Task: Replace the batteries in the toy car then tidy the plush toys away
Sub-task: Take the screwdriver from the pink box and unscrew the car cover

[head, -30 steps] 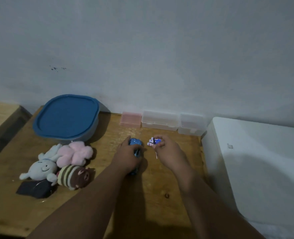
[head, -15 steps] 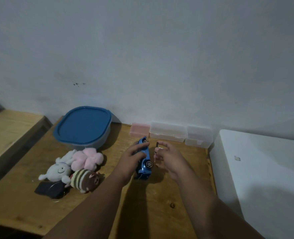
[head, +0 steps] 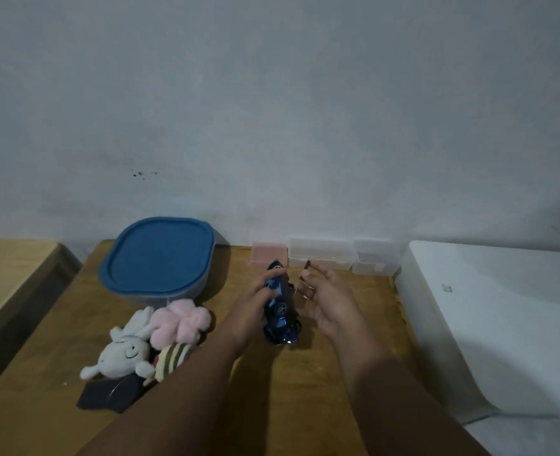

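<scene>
The car [head: 280, 312] is held over the middle of the table [head: 61, 340], nose to the far side, and is gripped by the left hand [head: 250, 302] with fingers curled over its far half. A second ago it was kept low and flat under that hand. Now it is rolled onto its side, so that one wheel and part of the underside are turned up and to the right. Its near end is low by the wood; contact cannot be confirmed.

A thin tool [head: 302, 278] is pinched in the right hand [head: 329, 299] between thumb and fingertip, just right of the car and angled down toward it. A small blue-and-white item was carried in that hand a second ago and is no longer made out there.

From this it is judged that the underside is being presented for the hatch to be opened, so the battery swap is only at its start.

To the left, the white plush [head: 124, 353], pink plush [head: 180, 320] and striped plush [head: 171, 357] are left piled together, untouched, with a dark pouch [head: 107, 394] at their near edge. Beyond them the tub [head: 158, 255] is kept lidded. Three small boxes [head: 321, 256] are lined against the far wall.
</scene>
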